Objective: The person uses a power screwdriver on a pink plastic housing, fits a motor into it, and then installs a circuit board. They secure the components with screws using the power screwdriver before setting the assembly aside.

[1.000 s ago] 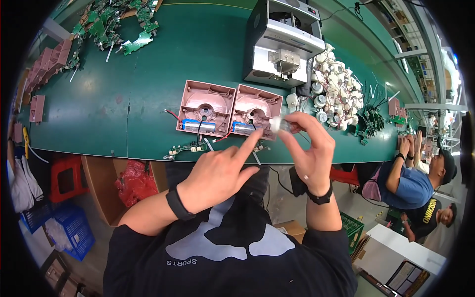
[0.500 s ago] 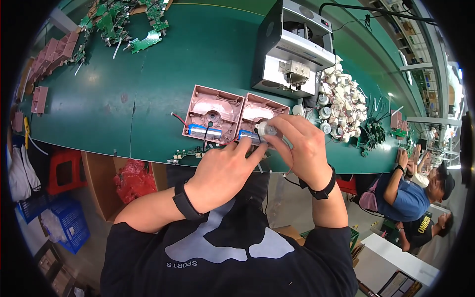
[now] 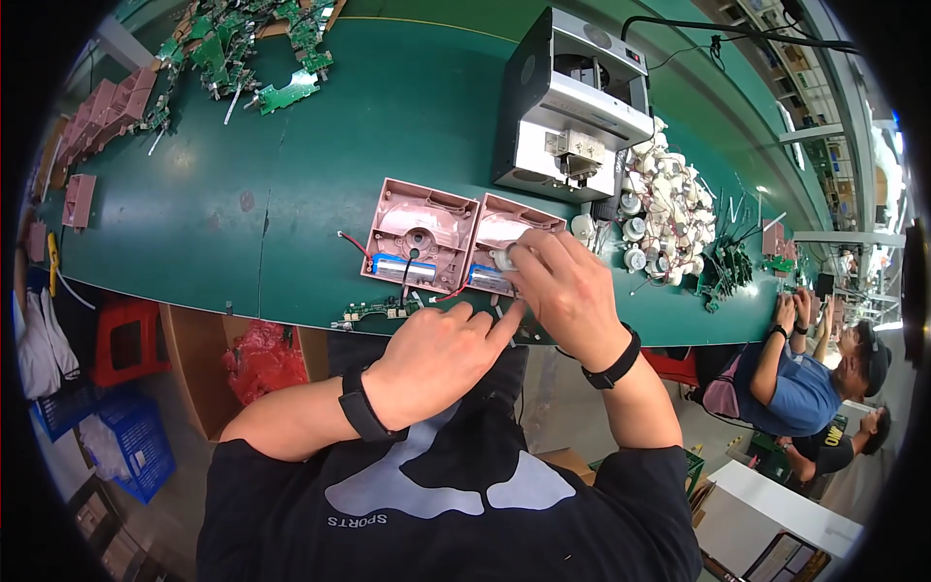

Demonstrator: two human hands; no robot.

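Note:
Two pink plastic housings lie side by side, open face up, in front of me: the left housing (image 3: pixel 441 209) and the right housing (image 3: pixel 524 209). Each has a blue-wrapped cylindrical battery along its near edge, the left battery (image 3: pixel 402 268) and the right battery (image 3: pixel 490 279). My right hand (image 3: pixel 567 291) pinches a small white round part (image 3: pixel 503 258) low over the right housing, its fingers covering much of it. My left hand (image 3: pixel 436 351) is at the bench's near edge, fingers bent together beside the right hand; what they grip is hidden. A narrow green circuit board (image 3: pixel 378 310) lies next to it.
A grey-black machine (image 3: pixel 582 107) stands behind the housings. Right of it spreads a heap of white round parts with wires (image 3: pixel 669 209), then dark green boards (image 3: pixel 732 267). More circuit boards (image 3: pixel 223 53) and pink housings (image 3: pixel 107 112) lie far left. Co-workers (image 3: pixel 795 378) sit at right.
My left hand has drawn back from the right battery toward the bench edge. My right hand has shifted slightly left and down, turning the white part lower into the right housing.

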